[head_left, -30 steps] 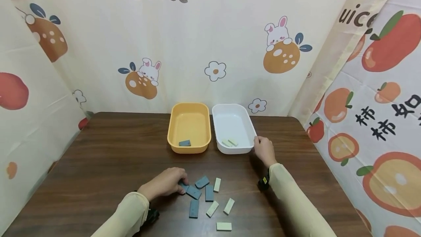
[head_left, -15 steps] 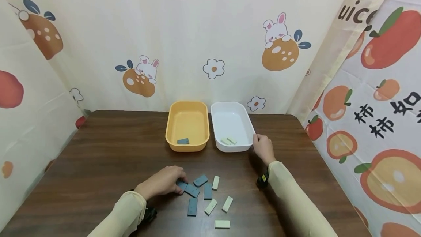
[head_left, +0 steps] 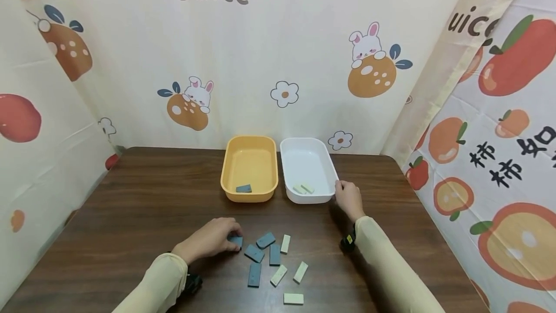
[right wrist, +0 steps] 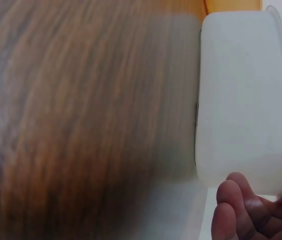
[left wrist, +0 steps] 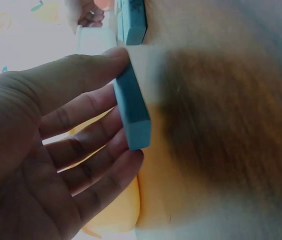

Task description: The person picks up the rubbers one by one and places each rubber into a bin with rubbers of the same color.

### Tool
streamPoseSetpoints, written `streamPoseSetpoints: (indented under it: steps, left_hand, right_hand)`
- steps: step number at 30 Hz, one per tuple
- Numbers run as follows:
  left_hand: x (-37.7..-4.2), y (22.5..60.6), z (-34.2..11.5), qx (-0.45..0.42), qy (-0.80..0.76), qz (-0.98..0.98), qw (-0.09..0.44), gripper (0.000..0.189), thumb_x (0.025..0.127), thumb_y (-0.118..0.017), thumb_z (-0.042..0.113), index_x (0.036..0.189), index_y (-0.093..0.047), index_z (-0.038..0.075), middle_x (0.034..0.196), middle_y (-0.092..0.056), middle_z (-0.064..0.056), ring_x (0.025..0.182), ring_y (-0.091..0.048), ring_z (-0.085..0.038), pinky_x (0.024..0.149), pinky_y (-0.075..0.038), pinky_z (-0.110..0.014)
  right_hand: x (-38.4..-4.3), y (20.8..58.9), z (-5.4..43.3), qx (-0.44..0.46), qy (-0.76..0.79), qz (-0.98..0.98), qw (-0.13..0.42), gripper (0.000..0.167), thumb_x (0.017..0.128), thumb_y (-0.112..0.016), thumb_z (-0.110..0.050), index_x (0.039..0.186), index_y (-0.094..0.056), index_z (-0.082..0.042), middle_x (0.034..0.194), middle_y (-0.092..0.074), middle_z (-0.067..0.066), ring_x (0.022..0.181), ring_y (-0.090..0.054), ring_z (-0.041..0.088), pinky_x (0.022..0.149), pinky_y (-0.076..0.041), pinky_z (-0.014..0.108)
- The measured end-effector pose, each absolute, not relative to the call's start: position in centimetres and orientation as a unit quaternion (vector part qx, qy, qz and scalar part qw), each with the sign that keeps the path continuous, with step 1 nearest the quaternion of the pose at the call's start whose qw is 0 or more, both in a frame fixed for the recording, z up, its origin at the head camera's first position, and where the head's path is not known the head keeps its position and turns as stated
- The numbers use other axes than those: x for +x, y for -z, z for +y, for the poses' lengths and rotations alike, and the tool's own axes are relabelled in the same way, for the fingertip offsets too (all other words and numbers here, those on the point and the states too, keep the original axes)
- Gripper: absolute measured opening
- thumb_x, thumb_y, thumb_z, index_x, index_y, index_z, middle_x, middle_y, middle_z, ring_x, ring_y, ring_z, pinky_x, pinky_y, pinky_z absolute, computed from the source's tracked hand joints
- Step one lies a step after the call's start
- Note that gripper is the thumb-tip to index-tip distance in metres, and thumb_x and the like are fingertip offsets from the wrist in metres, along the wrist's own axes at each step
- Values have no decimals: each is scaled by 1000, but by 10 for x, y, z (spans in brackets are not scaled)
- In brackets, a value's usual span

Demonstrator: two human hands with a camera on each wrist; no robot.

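Blue block (left wrist: 133, 107) sits pinched in left hand (head_left: 212, 238), right hand (head_left: 349, 199) grips white tray's (right wrist: 246, 100) corner, yellow tray (head_left: 249, 164) just beside.

Brown table (head_left: 152, 197); blocks (head_left: 275, 254) and two trays (head_left: 249, 163) atop

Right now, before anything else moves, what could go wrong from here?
The grey-blue rectangular block might slip: the left hand merely pinches it. Sweeping right, that hand could knock the loose grey-blue block nearest it. The white, rounded rectangular tray may shift if the right hand, gripping its near right corner, pulls.
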State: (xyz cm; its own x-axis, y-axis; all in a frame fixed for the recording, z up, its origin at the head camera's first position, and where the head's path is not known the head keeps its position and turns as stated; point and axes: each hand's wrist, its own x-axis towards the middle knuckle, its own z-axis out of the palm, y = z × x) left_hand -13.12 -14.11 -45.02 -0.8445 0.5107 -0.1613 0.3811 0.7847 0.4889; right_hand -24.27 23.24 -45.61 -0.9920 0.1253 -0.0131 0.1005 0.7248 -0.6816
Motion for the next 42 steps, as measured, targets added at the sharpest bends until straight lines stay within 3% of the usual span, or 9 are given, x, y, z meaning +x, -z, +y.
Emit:
streamPoseSetpoints:
  steps: [10,16,26,32,42]
  left_hand:
    - [-135,442,-144,224,-247,939,90,22,85,-75,25,104,-72,14,96,-62,8,84,-54,-7,74,-50,-28]
    - [-139,433,-143,200,-256,944,52,22,85,-75,25,105,-70,17,101,-63,6,90,-55,-8,83,-52,-34]
    - [-152,415,-145,208,-282,935,-53,25,84,-76,24,107,-72,14,97,-62,5,84,-54,-9,78,-53,-32]
    - [-162,413,-147,196,-296,929,-101,28,86,-75,23,110,-71,10,100,-66,-2,86,-58,-14,78,-55,-35]
    - [-190,412,-149,156,-287,937,-123,31,86,-74,22,111,-71,5,103,-66,-10,90,-59,-23,80,-55,-41]
  right_hand:
    - [-239,459,232,-62,-368,-927,33,46,102,-34,-28,95,-68,3,65,-64,9,55,-54,17,54,-41,27]
    - [-239,461,232,-62,-368,-927,40,46,102,-35,-28,90,-67,2,63,-63,8,53,-53,17,53,-41,27]
    - [-242,461,230,-56,-366,-928,43,47,102,-34,-29,84,-65,0,61,-61,7,53,-53,18,54,-41,28]
    - [-242,462,231,-53,-365,-928,46,46,102,-34,-29,82,-65,0,60,-60,7,53,-52,18,54,-41,28]
    - [-243,463,233,-49,-367,-928,42,46,102,-35,-28,84,-65,1,60,-60,7,53,-53,18,54,-41,28]
